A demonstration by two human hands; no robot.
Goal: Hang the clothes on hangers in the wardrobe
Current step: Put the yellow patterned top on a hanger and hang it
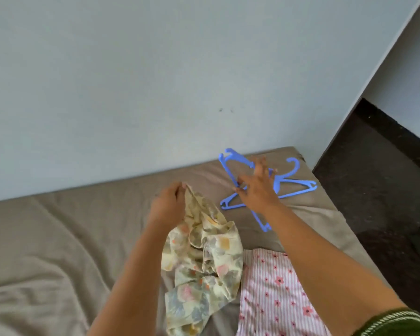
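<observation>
My left hand [168, 202] grips the top of a cream floral garment [204, 258] and holds it up above the bed, so the cloth hangs down crumpled. My right hand [257, 187] reaches over a small pile of blue plastic hangers [298, 185] near the bed's far right corner. Its fingers are on one blue hanger [230, 163] that tilts up off the pile. A pink striped garment with small flowers [274, 292] lies flat on the bed below my right forearm.
The bed has a wrinkled taupe sheet [70, 238] and stands against a pale blue-grey wall [155, 81]. Dark floor [378, 190] lies to the right of the bed. No wardrobe is in view.
</observation>
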